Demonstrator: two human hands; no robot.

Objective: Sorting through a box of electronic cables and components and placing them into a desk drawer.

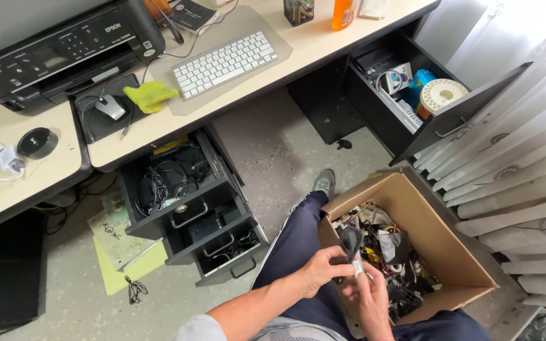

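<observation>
Two hands meet over the lap, just at the near-left corner of the cardboard box (456, 252); the left hand (322, 270) has its fingers curled tight round the lower part of a dark bundled cable (351, 241), and the right hand (374, 297) pinches a small white piece (357, 268) at its end, fingertips closed together on it; the dark loop stands up between the two hands, touching both. Sorting looks well short of done, judging by the box; it sits heaped with tangled cords, plugs and odd bits, and only this one item is lifted clear of the pile. Drawers hang open under the desk (323, 44); the left stack (184, 196) holds coiled wires, the right drawer (412, 95) holds a round spool and packets; a white keyboard (225, 63) lies above.
</observation>
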